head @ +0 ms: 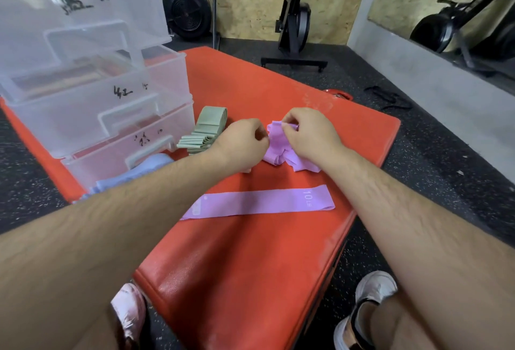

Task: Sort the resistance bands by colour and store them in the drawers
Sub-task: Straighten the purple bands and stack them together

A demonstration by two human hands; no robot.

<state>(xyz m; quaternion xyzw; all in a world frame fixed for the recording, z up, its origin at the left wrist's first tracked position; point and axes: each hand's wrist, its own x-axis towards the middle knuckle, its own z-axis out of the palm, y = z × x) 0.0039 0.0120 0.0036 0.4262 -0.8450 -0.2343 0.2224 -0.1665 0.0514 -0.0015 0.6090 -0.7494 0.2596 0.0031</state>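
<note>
A crumpled heap of purple resistance bands (276, 149) lies on the red mat (250, 252). My left hand (241, 143) and my right hand (309, 133) both pinch the top of that heap, fingers curled. One purple band marked 10 LB (259, 203) lies flat nearer to me. A stack of folded grey-green bands (204, 132) sits left of my left hand. Pale blue bands (131, 175) lie by the clear plastic drawer unit (92, 90), partly hidden by my left forearm. Its middle and bottom drawers are pulled out.
The drawers carry handwritten black labels. A black exercise machine (295, 23) stands beyond the mat, and a black fan-like wheel (186, 12) sits at the back wall. A black strap (390, 97) lies on the speckled floor. My shoes (370, 302) flank the mat's near corner.
</note>
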